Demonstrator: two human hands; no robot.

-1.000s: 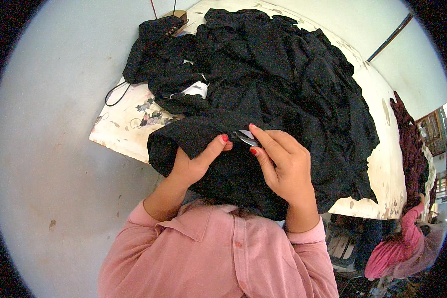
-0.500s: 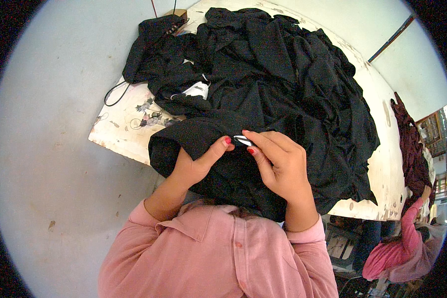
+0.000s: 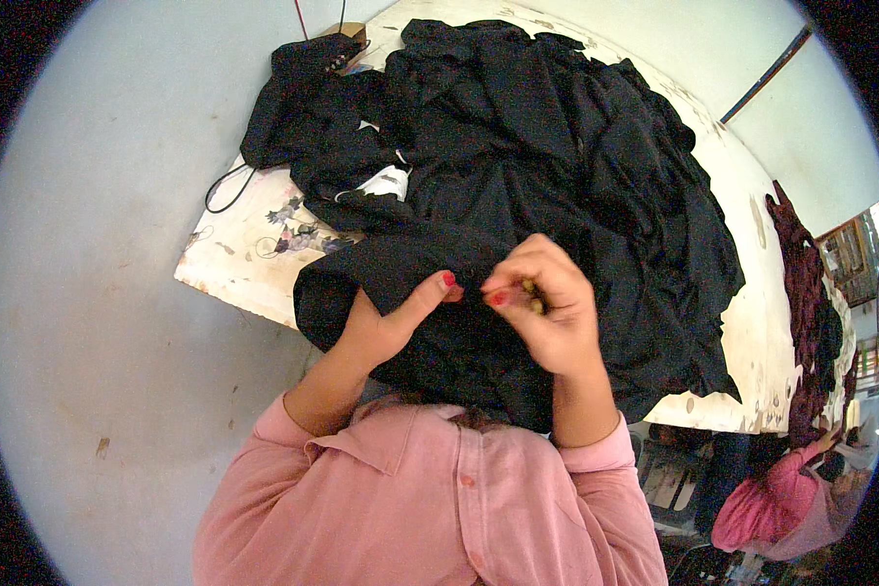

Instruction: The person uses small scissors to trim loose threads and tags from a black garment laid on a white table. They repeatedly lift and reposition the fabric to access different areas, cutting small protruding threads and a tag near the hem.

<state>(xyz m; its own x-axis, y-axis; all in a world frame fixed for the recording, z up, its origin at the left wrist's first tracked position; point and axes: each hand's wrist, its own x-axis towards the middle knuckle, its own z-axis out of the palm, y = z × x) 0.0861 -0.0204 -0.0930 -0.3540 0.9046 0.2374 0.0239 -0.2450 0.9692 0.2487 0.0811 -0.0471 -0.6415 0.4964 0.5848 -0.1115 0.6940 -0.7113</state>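
Note:
My left hand [image 3: 386, 322] pinches an edge of black cloth [image 3: 361, 269] between thumb and fingers. The fingers lie partly under the fold. Just to its right, my right hand [image 3: 552, 308] is curled closed around a small yellowish object [image 3: 534, 298]. Most of that object is hidden in the palm, so its kind does not show. A narrow gap separates the two thumbs. Beneath both hands the same dark fabric spreads into a large crumpled heap of black garments [image 3: 566, 166].
The heap lies on a worn pale table [image 3: 220, 259]. A white item [image 3: 386, 184] peeks out at left, near a black cord loop [image 3: 227, 190]. A pale wall [image 3: 117, 273] stands on the left. At right, another person in pink [image 3: 772, 508] is beside dark maroon cloth [image 3: 796, 293].
My right hand has drawn back slightly and curled; the white pointed pieces at its fingertips no longer show. My left hand stays put. The other person at right has shifted lower.

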